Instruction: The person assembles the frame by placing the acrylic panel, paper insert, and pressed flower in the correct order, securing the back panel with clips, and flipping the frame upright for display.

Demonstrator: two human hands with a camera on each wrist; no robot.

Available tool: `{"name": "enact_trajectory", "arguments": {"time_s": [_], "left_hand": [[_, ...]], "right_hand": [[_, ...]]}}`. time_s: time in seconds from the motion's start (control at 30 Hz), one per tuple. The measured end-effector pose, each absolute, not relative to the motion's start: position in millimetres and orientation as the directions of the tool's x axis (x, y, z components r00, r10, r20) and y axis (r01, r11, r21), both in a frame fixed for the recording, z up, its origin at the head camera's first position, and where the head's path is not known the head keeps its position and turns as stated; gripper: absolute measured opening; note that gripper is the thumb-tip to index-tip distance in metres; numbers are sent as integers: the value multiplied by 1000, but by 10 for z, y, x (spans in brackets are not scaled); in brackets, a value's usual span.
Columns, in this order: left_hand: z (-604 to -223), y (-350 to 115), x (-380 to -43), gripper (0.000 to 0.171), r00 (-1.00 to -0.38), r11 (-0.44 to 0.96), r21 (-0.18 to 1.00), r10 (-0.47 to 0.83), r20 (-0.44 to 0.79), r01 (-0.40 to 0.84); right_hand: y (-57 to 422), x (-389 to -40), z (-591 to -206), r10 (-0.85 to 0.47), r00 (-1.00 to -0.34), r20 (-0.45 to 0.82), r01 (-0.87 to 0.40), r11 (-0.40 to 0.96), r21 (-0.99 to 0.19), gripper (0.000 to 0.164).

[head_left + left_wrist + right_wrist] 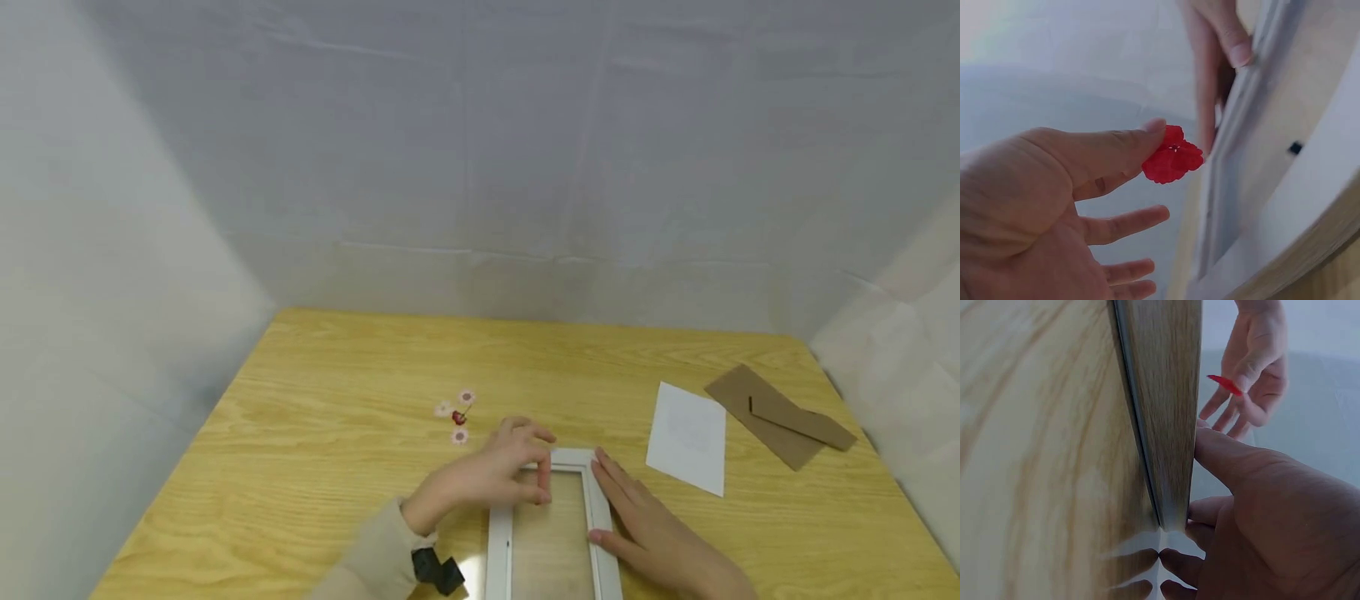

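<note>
A red pressed flower (1172, 164) with ruffled petals is pinched between the thumb and forefinger of my left hand (506, 467); the other fingers are spread apart. In the head view this hand hangs over the upper left part of a white rectangular picture frame (600, 508) with a clear pane. Along the frame's right side rests my right hand (656, 533), fingers extended toward the top corner and thumb on the edge. The right wrist view shows the frame's wood-grained side (1163, 394) beside that thumb, with the fingertips down by its corner.
Several small pressed flowers (459, 436), pale pink and dark red, lie on the wooden table (315, 417) beyond my left hand. A white sheet of paper (686, 437) lies right of the frame. A brown envelope (757, 408) is beside it, toward the table's right edge.
</note>
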State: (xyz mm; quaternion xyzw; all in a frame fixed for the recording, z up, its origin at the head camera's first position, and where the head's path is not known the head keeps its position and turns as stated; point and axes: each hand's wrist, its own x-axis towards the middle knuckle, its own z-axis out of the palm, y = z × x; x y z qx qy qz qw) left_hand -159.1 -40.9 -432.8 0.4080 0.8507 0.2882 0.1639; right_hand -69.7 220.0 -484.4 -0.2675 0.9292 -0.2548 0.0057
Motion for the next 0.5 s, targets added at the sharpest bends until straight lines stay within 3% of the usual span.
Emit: {"name": "enact_trajectory", "arguments": {"time_s": [0.5], "left_hand": [[-4623,-289,-1587,12,-665,563,556,746,-24,612]], "right_hand": [[2186,-704,-4875,-506,-851,142,-506,715,-483,75]]}}
